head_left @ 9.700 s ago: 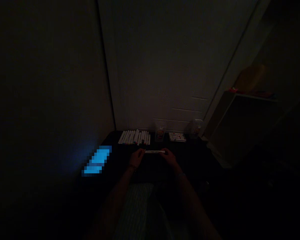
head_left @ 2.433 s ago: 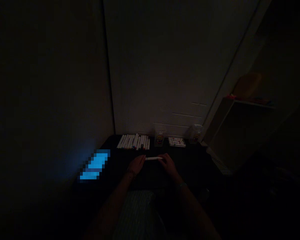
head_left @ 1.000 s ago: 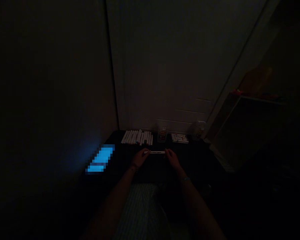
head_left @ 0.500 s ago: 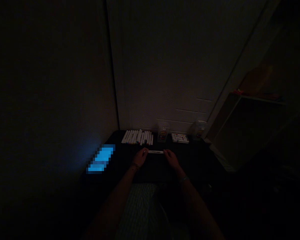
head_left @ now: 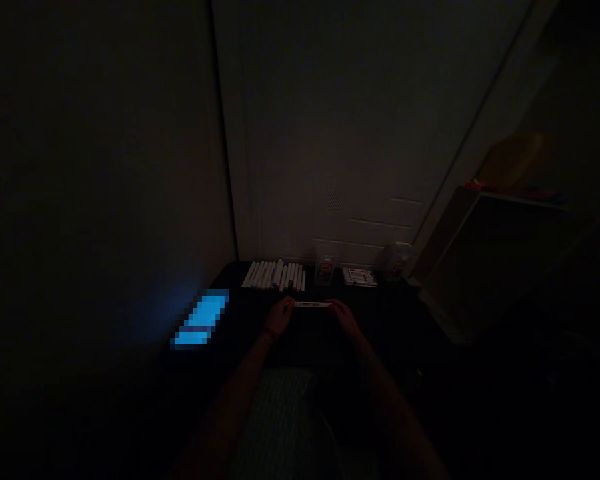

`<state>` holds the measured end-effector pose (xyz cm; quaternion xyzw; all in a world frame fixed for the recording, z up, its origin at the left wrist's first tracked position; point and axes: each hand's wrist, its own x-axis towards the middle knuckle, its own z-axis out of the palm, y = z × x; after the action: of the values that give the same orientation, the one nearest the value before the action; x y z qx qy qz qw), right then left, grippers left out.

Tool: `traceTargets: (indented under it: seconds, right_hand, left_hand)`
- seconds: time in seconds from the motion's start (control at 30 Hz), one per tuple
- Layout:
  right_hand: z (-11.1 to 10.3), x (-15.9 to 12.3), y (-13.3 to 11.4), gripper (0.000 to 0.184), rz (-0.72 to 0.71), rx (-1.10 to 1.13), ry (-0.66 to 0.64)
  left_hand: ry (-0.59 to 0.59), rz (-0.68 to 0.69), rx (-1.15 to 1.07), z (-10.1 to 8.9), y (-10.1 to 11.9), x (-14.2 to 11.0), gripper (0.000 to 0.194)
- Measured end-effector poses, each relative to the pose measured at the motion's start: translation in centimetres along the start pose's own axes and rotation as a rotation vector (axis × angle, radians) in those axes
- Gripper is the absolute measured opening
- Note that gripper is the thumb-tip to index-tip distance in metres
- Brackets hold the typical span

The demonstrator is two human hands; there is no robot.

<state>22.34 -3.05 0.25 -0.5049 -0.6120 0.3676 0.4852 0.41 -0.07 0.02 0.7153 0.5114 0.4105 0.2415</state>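
The room is very dark. My left hand (head_left: 279, 316) and my right hand (head_left: 344, 315) each pinch one end of a white marker (head_left: 312, 305), held level over a black table (head_left: 395, 320). Both hands are closed on it. Behind them, a row of several white markers (head_left: 275, 275) lies side by side at the table's far edge.
A glowing blue screen (head_left: 201, 319) lies at the table's left. Two small clear containers (head_left: 325, 267) (head_left: 395, 262) and a flat printed pack (head_left: 360, 276) sit along the far edge by the wall. A dim cabinet (head_left: 485, 260) stands to the right.
The marker stays between my two hands. My hands have drawn slightly closer to its ends in the last half second; the view has barely shifted.
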Motion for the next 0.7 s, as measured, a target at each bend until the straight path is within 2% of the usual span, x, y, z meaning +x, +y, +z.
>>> traceTargets:
  seconds: [0.53, 0.7]
  right_hand:
    - [-0.24, 0.12, -0.05, 0.036, -0.02, 0.037, -0.037]
    - [-0.2, 0.11, 0.18, 0.039, -0.012, 0.041, -0.046]
  left_hand:
    - [-0.015, -0.017, 0.048, -0.21, 0.3, -0.22, 0.036]
    - [0.022, -0.021, 0.032, -0.29, 0.45, -0.31, 0.04]
